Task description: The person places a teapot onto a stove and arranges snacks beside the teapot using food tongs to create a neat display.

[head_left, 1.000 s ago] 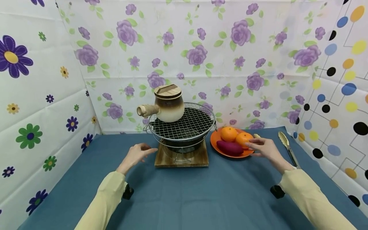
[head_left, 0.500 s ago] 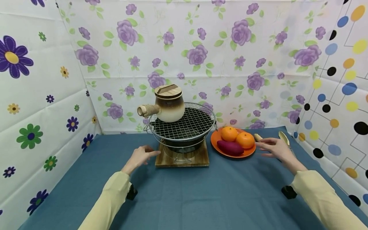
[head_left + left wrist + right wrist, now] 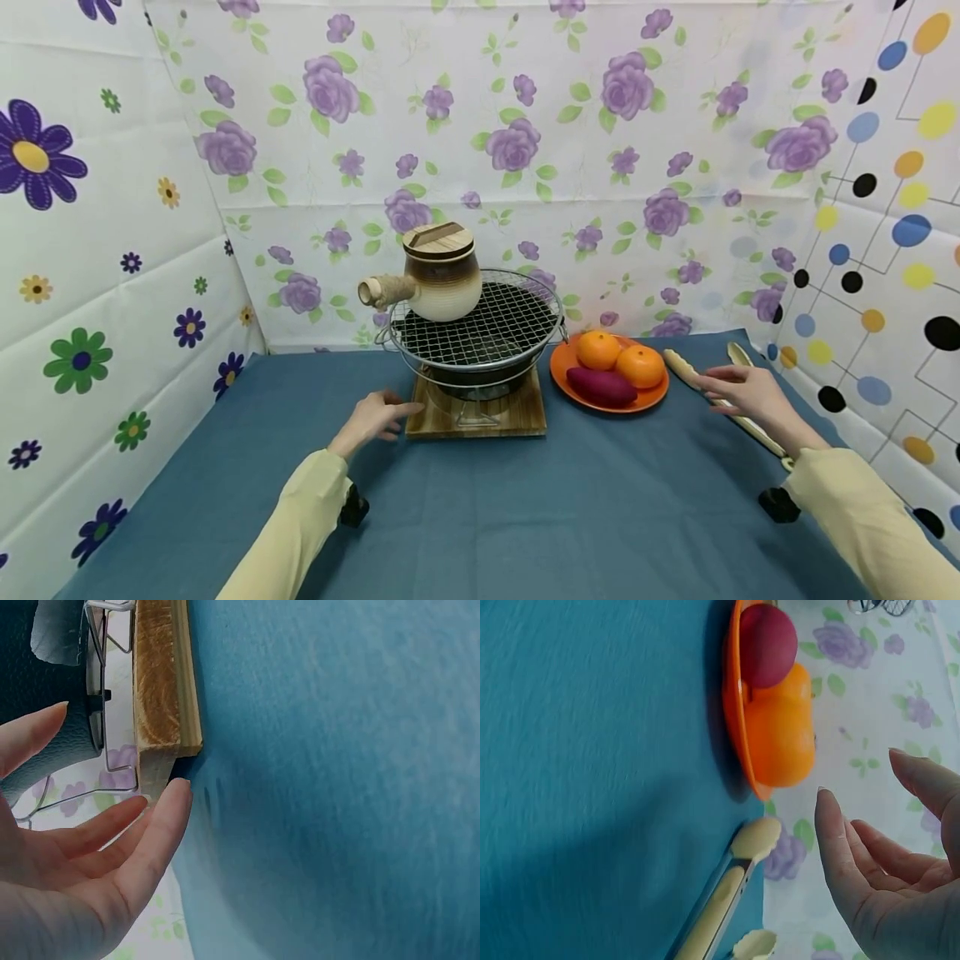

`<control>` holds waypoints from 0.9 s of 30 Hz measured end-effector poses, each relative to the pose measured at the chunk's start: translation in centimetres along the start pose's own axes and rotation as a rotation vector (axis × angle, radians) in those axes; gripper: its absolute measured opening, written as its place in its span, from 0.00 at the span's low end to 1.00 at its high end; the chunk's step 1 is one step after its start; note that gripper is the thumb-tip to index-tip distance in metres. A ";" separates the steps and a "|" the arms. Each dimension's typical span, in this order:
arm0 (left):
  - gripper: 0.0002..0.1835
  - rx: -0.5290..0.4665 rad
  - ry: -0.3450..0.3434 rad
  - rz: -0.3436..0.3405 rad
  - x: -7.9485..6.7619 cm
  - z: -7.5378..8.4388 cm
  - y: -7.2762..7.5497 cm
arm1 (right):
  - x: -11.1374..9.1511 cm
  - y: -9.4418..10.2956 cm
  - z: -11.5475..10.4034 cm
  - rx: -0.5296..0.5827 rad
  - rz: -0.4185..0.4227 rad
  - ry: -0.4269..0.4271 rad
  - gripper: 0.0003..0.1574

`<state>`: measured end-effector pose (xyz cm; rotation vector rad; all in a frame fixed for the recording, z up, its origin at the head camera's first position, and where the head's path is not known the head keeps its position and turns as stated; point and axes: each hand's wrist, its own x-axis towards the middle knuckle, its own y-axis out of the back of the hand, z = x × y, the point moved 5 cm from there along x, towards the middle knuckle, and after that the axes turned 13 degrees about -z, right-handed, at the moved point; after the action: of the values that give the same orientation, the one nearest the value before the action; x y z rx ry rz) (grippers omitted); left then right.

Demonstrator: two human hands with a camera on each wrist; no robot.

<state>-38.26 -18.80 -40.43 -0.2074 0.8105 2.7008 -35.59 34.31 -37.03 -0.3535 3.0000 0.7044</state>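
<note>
My left hand is beside the left edge of a wooden board, fingers relaxed and holding nothing. In the left wrist view its thumb and fingers are spread apart near the board's corner. My right hand hovers over cream-tipped tongs, hiding part of them. The right wrist view shows gaps between these fingers and the tongs. A second pair of tongs lies farther right, mostly hidden behind the hand.
On the board stands a round grill bearing a lidded clay pot with a wrapped handle. An orange plate holds two oranges and a purple sweet potato. Patterned cloth walls enclose the blue table.
My right hand has moved rightward, from beside the orange on the plate to above the tongs, which now show more. My left hand has shifted slightly right and down toward the board.
</note>
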 end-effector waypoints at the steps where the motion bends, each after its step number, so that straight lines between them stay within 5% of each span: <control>1: 0.37 -0.010 0.000 -0.007 0.0 0.0 -0.1 | 0.1 0.3 0.4 0.002 -0.001 -0.002 0.48; 19: 0.31 -0.086 0.017 0.014 0.7 -0.9 -1.1 | -0.8 3.0 3.0 -0.119 0.020 -0.127 0.51; 27: 0.27 -0.117 -0.006 0.032 0.8 -1.0 -1.3 | -0.4 5.1 6.3 -0.243 0.049 -0.204 0.59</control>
<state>-38.52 -18.14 -42.11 -0.2146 0.6597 2.7799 -36.43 41.61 -40.44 -0.2011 2.7450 1.0443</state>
